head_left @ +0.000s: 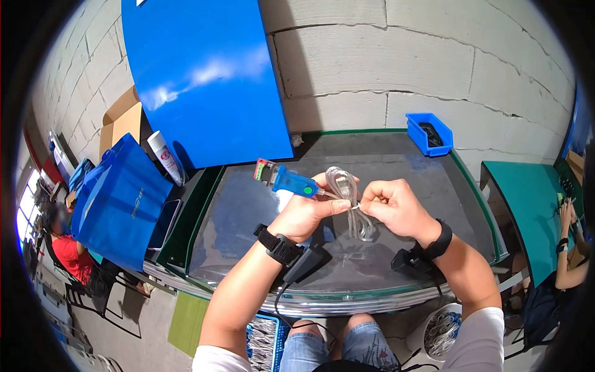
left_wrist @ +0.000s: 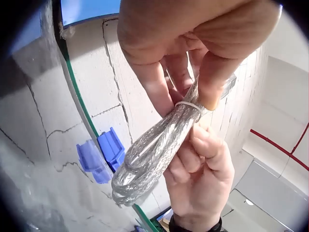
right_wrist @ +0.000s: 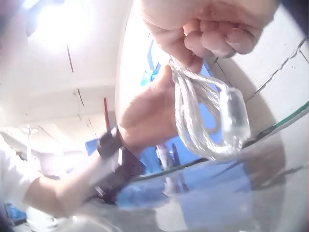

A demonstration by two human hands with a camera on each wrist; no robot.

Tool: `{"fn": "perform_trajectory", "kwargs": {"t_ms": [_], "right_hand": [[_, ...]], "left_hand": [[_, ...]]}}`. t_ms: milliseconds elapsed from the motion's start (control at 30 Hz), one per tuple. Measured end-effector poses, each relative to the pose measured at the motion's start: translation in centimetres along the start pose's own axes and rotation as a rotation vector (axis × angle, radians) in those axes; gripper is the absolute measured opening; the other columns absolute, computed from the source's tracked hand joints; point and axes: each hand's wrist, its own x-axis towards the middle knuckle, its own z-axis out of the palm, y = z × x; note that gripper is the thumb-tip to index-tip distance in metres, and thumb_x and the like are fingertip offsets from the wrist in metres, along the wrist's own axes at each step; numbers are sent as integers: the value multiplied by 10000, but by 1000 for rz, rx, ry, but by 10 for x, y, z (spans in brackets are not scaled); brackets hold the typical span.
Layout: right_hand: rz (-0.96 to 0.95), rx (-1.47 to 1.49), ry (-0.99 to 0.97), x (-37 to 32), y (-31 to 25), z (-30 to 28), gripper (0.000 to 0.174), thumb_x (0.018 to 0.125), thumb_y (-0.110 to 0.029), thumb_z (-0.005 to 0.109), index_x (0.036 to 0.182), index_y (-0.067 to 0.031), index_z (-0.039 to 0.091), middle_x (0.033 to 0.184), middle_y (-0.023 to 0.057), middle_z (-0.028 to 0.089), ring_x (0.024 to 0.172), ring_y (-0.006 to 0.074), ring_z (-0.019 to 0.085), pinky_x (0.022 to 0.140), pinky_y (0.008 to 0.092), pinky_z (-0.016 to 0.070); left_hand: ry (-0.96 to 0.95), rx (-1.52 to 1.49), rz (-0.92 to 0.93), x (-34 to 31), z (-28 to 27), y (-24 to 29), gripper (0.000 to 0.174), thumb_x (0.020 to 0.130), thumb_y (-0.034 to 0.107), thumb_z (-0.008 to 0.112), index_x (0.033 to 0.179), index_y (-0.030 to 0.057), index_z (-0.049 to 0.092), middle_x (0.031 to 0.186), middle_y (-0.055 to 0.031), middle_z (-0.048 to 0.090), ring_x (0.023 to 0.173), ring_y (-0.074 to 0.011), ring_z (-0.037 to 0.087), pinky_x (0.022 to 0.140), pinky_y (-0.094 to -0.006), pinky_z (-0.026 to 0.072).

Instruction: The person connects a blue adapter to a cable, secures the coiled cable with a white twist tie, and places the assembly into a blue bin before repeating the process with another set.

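A coiled clear-jacketed cable (head_left: 358, 224) is held above the dark mat, its loops bundled by a thin white tie (left_wrist: 189, 104). The left hand (head_left: 307, 214) grips the bundle at the tie, thumb along it; the blue connector (head_left: 296, 183) with a green terminal end lies beside that hand, joined to the cable. The right hand (head_left: 396, 208) pinches at the tie from the other side, its other fingers curled. In the right wrist view a clear cylindrical piece (right_wrist: 234, 113) hangs on the cable next to the loops (right_wrist: 190, 116).
A blue bin (head_left: 429, 134) with dark items stands at the mat's back right. At the left are a blue bag (head_left: 121, 201), a spray can (head_left: 166, 157) and a phone (head_left: 165, 224). Below the table edge are a blue crate (head_left: 280, 344) and a white bucket (head_left: 420, 338) of cables. People sit on both sides.
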Motion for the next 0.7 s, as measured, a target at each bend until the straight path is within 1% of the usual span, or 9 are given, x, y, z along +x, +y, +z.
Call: {"fn": "perform_trajectory", "kwargs": {"t_ms": [67,167,233,267,333,367,467,633,700], "right_hand": [[86,85,-76,3,4,-5,109,776,-62,554,704,13,589,597,-30,538,505,48,446,456,195,328],[269,475,-230,5,14,-5,96,791,-77,561,766,11,587,609,-32,529,535,48,477,470,200,364],[118,136,-20,4,0,2,79,786,-77,586,823,-7,583,665,-1,553,563,82,535,490,229,419],[114,137,-27,4,-5,4,79,786,-77,586,823,-7,583,665,-1,553,563,82,535,490,229,419],[-427,-410,203,3,-10,7,93,757,-65,618,838,-31,588,747,45,576,621,150,585,538,264,468],[-516,-518,216,3,-7,7,121,716,-53,643,825,-52,593,814,64,570,682,200,591,566,285,482],[-677,-732,257,3,-9,9,130,700,-61,652,814,-58,591,775,51,554,687,216,578,578,303,480],[-738,-796,246,1,-7,7,116,688,-61,648,790,-56,593,720,54,527,642,226,562,538,316,464],[-562,-606,194,-1,-4,8,71,693,-41,621,754,-31,587,638,47,516,565,174,548,502,279,438]], "left_hand": [[-18,17,-14,-1,2,1,388,717,46,721,1069,21,559,905,-47,622,832,-148,589,777,-300,455],[45,-7,46,-2,4,1,308,748,56,701,1027,30,575,884,-45,631,820,-146,611,730,-276,490],[76,-64,-6,0,-5,0,273,764,64,688,1012,32,579,880,-42,633,803,-137,618,703,-263,507],[104,-121,-62,1,-9,1,238,780,73,674,997,34,583,876,-38,635,787,-128,625,677,-250,523],[120,-151,-62,3,-12,2,169,813,89,642,964,32,591,863,-35,638,737,-115,631,647,-236,541],[107,-186,-82,3,-15,1,150,821,91,634,952,29,595,853,-37,638,730,-113,631,642,-233,539],[82,-232,-111,4,-13,-1,113,834,95,621,921,23,605,826,-34,640,710,-111,632,632,-233,539],[32,-174,-187,2,-9,2,164,806,89,657,950,49,589,855,-12,620,757,-101,617,673,-236,529],[18,-101,-127,1,-7,0,193,783,85,679,950,50,589,855,-19,626,764,-105,611,684,-246,506]]}}
